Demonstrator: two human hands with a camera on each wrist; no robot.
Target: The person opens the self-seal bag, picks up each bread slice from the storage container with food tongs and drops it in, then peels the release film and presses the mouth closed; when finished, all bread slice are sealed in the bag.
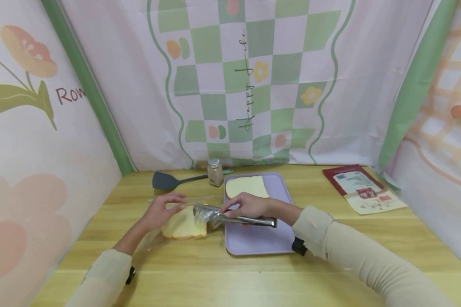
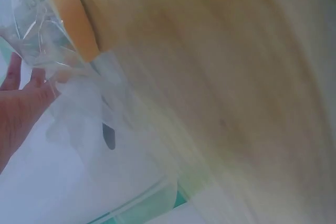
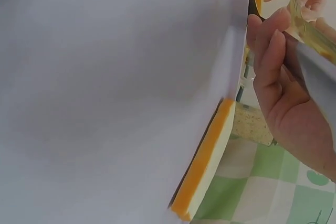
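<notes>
My right hand (image 1: 250, 205) grips a pair of metal tongs (image 1: 257, 220) above the lilac tray (image 1: 253, 246). The tongs' tips are at the right end of a clear plastic bag (image 1: 151, 242), beside the bread slice (image 1: 182, 226) that lies in it. My left hand (image 1: 158, 212) is at the bag's upper left, its fingers loosely bent and apart. In the left wrist view, fingers (image 2: 37, 80) show against the clear plastic; whether they press it I cannot tell. Another bread slice (image 1: 247, 186) lies flat at the back of the tray.
Behind the bag lies a dark spatula (image 1: 167, 181). A small glass jar with a metal lid (image 1: 214, 174) stands by the tray's back left corner. A red and white pouch (image 1: 363, 189) lies at the table's back right, before the curtain (image 1: 253, 85).
</notes>
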